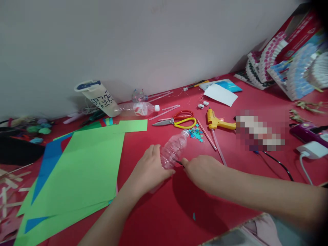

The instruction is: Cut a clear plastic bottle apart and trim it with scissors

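Observation:
A clear plastic bottle (174, 147) lies on its side on the red table, its capped neck pointing away and to the right. Wrapped over its near part is my left hand (151, 169), holding it against the table. My right hand (201, 172) is closed around a thin dark pointed tool (179, 163), whose tip meets the bottle's side; my fingers hide most of it, so its kind is unclear. Just past the neck is a pile of blue star sequins (196, 133). Scissors with red and yellow handles (185, 123) lie farther back.
Green paper sheets (87, 171) cover the left side. A yellow glue gun (217, 121), a pencil (207, 136) and a glue stick (219, 147) lie right of the bottle. Another bottle (143, 108) and a tilted cup (98, 97) are near the wall. Cables run at right.

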`<state>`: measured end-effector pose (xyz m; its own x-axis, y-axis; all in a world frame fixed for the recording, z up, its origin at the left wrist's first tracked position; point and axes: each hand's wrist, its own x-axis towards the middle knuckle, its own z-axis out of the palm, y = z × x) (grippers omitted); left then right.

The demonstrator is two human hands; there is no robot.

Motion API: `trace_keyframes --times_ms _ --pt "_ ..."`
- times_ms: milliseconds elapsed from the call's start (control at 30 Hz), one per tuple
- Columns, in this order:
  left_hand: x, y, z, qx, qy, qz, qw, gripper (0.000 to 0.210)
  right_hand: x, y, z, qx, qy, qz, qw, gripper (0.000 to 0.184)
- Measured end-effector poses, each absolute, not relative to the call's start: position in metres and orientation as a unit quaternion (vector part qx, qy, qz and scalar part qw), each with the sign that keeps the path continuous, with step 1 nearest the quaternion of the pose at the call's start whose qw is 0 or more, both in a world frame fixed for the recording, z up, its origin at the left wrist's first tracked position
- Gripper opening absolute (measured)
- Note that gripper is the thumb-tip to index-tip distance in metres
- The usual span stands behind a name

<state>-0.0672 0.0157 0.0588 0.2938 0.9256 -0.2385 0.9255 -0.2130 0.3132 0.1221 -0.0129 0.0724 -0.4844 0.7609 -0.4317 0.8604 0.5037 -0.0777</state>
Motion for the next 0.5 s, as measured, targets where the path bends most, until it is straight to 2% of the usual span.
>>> trace_keyframes --times_ms 67,133,233,400,500 --pt "-0.071 0.019 0.061 0.747 0.618 0.010 0.245 0.066 0.123 -0.011 0.081 0.464 0.857 -0.146 0.170 0.028" --pt "-0.074 0.023 0.064 0.732 0.628 0.005 0.264 0.057 0.123 -0.008 0.086 0.459 0.860 -0.147 0.171 0.032" --pt "-0.075 0.026 0.065 0.751 0.607 0.000 0.259 0.048 0.118 -0.006 0.085 0.457 0.857 -0.155 0.179 0.029" --pt "-0.079 0.033 0.060 0.765 0.590 0.023 0.258 0.060 0.112 -0.010 0.075 0.482 0.842 -0.148 0.191 0.024" --pt "-0.085 0.037 0.061 0.729 0.566 0.052 0.381 0.057 0.117 -0.016 0.076 0.488 0.846 -0.132 0.170 0.022"
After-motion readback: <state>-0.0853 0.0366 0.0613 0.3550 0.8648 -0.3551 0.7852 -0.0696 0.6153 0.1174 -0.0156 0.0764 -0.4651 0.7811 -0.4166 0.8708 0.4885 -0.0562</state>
